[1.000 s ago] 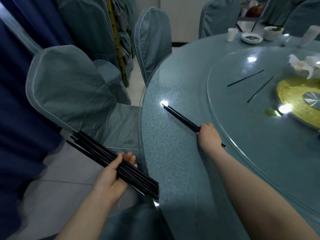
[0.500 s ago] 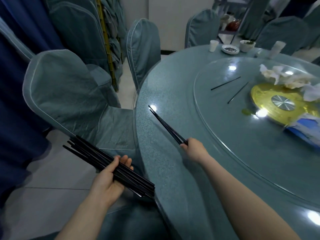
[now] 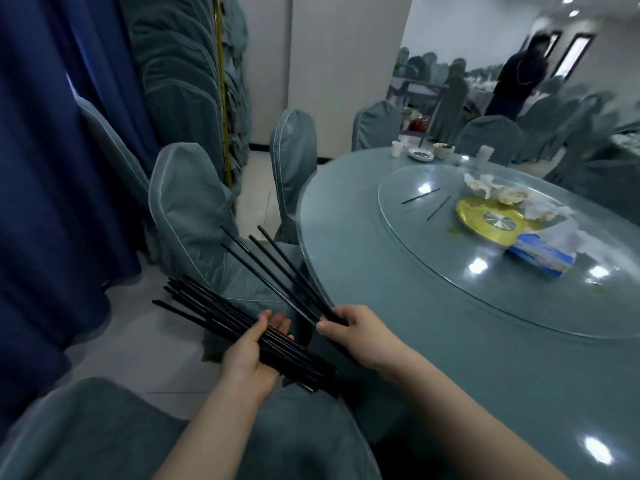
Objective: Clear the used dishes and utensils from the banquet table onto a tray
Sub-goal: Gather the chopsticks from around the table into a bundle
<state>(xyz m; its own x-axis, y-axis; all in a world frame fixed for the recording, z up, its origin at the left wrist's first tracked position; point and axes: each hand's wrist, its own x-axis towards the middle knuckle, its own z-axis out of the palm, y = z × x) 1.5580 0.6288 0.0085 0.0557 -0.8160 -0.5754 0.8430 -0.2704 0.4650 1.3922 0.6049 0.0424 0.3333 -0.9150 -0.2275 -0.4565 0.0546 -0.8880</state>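
Left hand (image 3: 250, 355): fingers curled round a big chopstick bundle (image 3: 221, 315).
Right hand (image 3: 360, 336): fingers pinched a few chopsticks (image 3: 277, 268), near the tabletop (image 3: 433, 334).

Round teal worktop (image 3: 398, 306): speckled, stone-like pattern under a hard glossy top, ceiling lights mirrored as bright spots. Clear glass turntable disc (image 3: 415, 216) on it: smooth, highly reflective. Gold-coloured round centre plate (image 3: 474, 211): shiny, with a brushed silver metal hub (image 3: 498, 220). Thin black chopsticks, bundle (image 3: 242, 323) and fanned few (image 3: 277, 271): smooth, slightly glossy, plastic or lacquer, cannot tell which. Grey-green chair covers (image 3: 187, 209): matt woven cloth with pale piping. Dark blue curtain (image 3: 52, 168): soft matt fabric. Crumpled white napkins (image 3: 491, 188): paper, matt. Blue-and-white tissue box (image 3: 540, 258): printed card, faint sheen. Pale floor tiles (image 3: 138, 341): smooth, dull shine.
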